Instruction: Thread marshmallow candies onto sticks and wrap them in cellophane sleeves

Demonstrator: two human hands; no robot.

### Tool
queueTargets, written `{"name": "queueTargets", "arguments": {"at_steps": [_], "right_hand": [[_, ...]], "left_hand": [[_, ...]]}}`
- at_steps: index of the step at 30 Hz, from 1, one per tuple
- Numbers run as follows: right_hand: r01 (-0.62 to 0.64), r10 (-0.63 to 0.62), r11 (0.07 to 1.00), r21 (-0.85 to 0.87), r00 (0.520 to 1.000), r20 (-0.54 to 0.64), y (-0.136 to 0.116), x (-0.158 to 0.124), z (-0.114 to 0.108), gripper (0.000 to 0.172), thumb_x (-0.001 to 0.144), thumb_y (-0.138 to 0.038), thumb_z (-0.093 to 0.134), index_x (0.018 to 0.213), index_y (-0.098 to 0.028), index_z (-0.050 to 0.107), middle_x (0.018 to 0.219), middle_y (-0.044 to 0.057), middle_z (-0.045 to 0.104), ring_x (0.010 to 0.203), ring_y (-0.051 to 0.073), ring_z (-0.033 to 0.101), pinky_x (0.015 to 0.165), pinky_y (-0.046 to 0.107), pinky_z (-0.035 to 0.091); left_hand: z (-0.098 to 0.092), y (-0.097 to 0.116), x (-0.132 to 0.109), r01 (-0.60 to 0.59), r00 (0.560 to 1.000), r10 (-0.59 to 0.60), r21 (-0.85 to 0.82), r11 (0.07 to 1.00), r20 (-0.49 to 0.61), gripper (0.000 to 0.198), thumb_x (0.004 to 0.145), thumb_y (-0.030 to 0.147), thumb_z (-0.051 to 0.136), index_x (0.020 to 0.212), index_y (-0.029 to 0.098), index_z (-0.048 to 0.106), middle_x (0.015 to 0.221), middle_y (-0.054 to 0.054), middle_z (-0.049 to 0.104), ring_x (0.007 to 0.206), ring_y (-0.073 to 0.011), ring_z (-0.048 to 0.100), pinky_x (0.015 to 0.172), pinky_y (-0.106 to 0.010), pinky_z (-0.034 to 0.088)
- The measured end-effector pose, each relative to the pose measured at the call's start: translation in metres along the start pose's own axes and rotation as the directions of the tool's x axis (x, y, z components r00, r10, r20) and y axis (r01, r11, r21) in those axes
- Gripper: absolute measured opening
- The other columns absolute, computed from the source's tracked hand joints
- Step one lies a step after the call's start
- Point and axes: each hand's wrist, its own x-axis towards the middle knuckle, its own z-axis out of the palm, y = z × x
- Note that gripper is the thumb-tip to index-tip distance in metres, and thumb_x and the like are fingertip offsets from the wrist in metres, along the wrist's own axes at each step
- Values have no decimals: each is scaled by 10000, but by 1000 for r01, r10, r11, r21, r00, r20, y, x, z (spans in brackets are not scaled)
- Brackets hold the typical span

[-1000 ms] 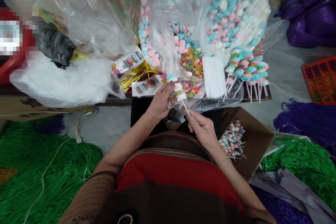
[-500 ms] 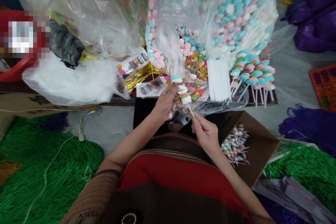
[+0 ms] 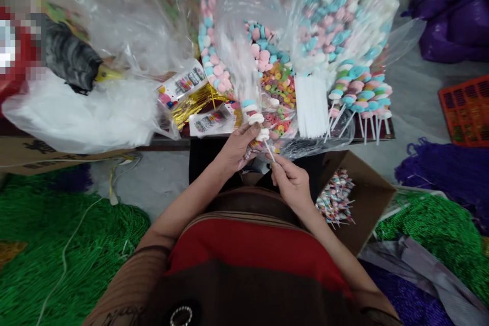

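Observation:
My left hand (image 3: pixel 237 148) pinches a candy skewer (image 3: pixel 255 118) of white, blue and red pieces near the table's front edge, thumb lying across the candies. Clear plastic film appears to surround the skewer's upper part. My right hand (image 3: pixel 292 179) grips the white stick (image 3: pixel 270 152) at its lower end, fingers closed. Just behind the skewer lie ring-shaped gummies (image 3: pixel 278 86) in mixed colours. To the right are a bundle of white sticks (image 3: pixel 311 107) and a pile of finished candy skewers (image 3: pixel 359 89).
Big clear bags of pink, blue and white candies (image 3: pixel 336 15) stand behind. Printed pouches (image 3: pixel 183 84) and gold twist ties (image 3: pixel 196 107) lie left. A co-worker's grey sleeve (image 3: pixel 71 53) reaches in. A cardboard box (image 3: pixel 369 188) with wrapped candies (image 3: pixel 336 198) sits right, below the table.
The whole view has shifted, so the scene appears further left and slightly higher. Fewer candies show between my left thumb and the stick. Both hands keep their grip.

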Motion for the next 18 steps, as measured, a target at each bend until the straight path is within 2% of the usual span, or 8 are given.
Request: {"name": "queueTargets", "arguments": {"at_steps": [3, 6, 9, 12, 15, 18], "right_hand": [[-4, 4, 999, 34, 1000, 1, -1, 1, 0, 321, 955, -333, 588, 1186, -227, 783, 510, -71, 527, 435, 90, 451, 486, 245, 428], [-19, 22, 998, 62, 999, -35, 1, 3, -6, 308, 957, -376, 608, 1163, -238, 791, 530, -64, 554, 461, 98, 477, 514, 260, 445], [-10, 29, 989, 148, 992, -125, 3, 10, -15, 277, 939, -425, 661, 1118, -263, 797, 549, -67, 568, 483, 98, 491, 519, 256, 437], [32, 19, 974, 226, 975, -220, -1, 26, -22, 242, 908, -463, 713, 1037, -277, 798, 582, -66, 600, 527, 98, 528, 577, 260, 478], [58, 15, 959, 278, 968, -252, -12, 45, -21, 256, 868, -512, 751, 947, -270, 786, 721, -32, 713, 636, 122, 632, 657, 284, 544], [8, 62, 938, 346, 980, -191, -20, 60, -12, 303, 860, -554, 745, 948, -265, 763, 801, -9, 769, 698, 149, 698, 671, 300, 578]], "left_hand": [[-1, 0, 1, -14, 1000, 12, 80, 997, 23, 548, 677, 601, 872, 997, 182, 722, 788, -39, 772, 487, -83, 595, 415, -182, 409], [-6, 7, 2, -70, 996, 78, 135, 988, -52, 535, 754, 657, 788, 971, 175, 711, 772, -51, 764, 472, -79, 582, 405, -182, 411], [-13, 21, 3, -102, 985, 118, 126, 987, -122, 539, 882, 692, 622, 991, 170, 700, 744, -48, 761, 395, -49, 510, 331, -160, 295], [-13, 33, 1, -127, 984, 138, 98, 987, -117, 579, 928, 714, 515, 979, 164, 689, 680, -35, 746, 328, -32, 429, 296, -159, 223], [-8, 35, -3, -144, 982, 154, 90, 985, -112, 585, 931, 722, 496, 950, 166, 680, 635, -21, 731, 323, -35, 441, 305, -153, 254], [-4, 29, -8, -220, 968, 231, 115, 969, -96, 540, 902, 701, 574, 933, 173, 681, 640, -10, 732, 372, -48, 523, 349, -150, 342]]}}
